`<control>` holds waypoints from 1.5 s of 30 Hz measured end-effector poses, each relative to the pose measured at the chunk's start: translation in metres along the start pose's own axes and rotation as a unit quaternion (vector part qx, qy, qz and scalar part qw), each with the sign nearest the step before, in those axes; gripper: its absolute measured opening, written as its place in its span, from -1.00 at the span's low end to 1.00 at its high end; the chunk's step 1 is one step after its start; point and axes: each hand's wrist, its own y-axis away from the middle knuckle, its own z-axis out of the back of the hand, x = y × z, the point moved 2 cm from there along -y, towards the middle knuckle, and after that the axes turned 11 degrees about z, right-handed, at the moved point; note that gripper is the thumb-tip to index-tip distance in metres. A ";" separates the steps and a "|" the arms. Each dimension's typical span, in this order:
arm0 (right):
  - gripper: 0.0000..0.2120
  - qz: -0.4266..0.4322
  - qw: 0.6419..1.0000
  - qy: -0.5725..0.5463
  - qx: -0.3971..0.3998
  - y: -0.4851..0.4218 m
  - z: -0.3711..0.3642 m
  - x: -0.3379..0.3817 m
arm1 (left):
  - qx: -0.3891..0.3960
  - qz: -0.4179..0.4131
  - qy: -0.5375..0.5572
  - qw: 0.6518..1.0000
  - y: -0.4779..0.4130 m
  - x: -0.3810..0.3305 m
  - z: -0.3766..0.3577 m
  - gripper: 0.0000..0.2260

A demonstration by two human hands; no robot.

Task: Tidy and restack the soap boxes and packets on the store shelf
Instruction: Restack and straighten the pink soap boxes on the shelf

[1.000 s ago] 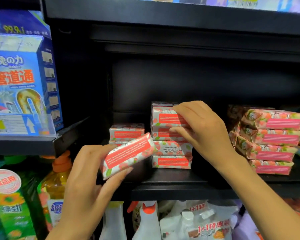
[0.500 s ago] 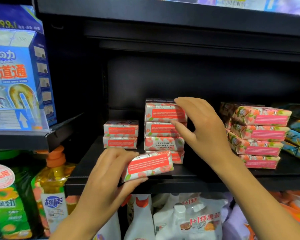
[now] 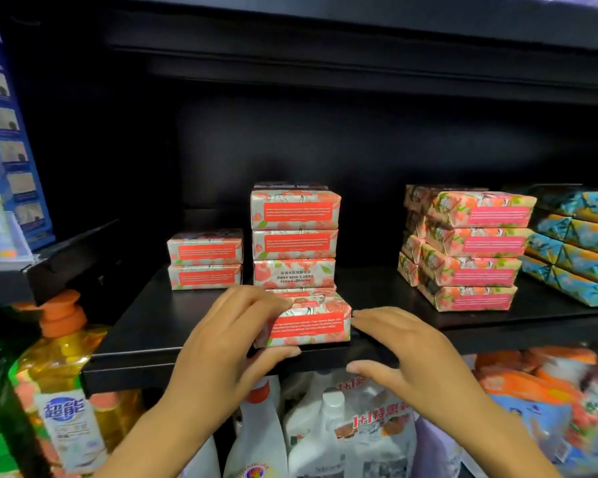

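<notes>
Gripping the soap box (image 3: 306,320) by its left end, the left hand (image 3: 221,343) had fingers (image 3: 256,298) over top, thumb below; box lay long-axis left-right at the shelf (image 3: 145,357) front edge before the tall stack (image 3: 295,236), right hand (image 3: 408,353) spread loose just beside its right end.

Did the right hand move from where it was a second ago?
Yes. The right hand has left the top boxes of the tall stack and come down to the front of the shelf, beside the soap box the left hand holds.
</notes>
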 end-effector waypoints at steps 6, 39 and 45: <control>-0.43 -0.007 1.000 -0.006 -0.021 0.002 -0.004 0.001 | 0.009 -0.005 -0.021 1.000 0.001 -0.003 0.001 -0.56; -0.48 -0.039 0.998 -0.030 -0.037 0.003 -0.001 0.004 | 0.009 0.116 -0.011 0.993 -0.014 -0.003 -0.008 -0.67; -0.72 -0.015 0.983 -0.073 -0.168 -0.005 0.024 0.022 | -0.015 0.161 -0.063 0.985 0.015 0.026 0.026 -0.56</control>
